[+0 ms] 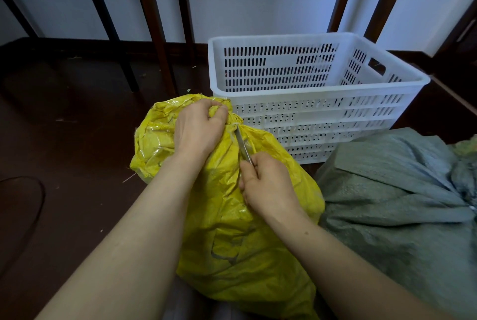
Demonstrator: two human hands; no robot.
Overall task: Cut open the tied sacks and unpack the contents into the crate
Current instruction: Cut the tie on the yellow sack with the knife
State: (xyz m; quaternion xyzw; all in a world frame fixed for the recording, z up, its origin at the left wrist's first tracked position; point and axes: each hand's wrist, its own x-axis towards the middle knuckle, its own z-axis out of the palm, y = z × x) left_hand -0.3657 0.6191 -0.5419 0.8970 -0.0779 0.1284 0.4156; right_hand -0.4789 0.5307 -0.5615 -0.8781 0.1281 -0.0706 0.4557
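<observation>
Left hand (198, 126) bunches and grips the gathered neck of the crinkled yellow woven plastic sack (232, 216), which lies on the dark floor (77, 139) right in front of the person. Right hand (268, 185) is curled round a slim metal blade (242, 144), tip at the tied neck, possibly a knife. White slotted plastic crate (304, 92) stands just behind; grey-green woven sack (400, 190) lies to the right

Crate (317, 99) behind the left sack (245, 229), right sack (387, 203) beside it
</observation>
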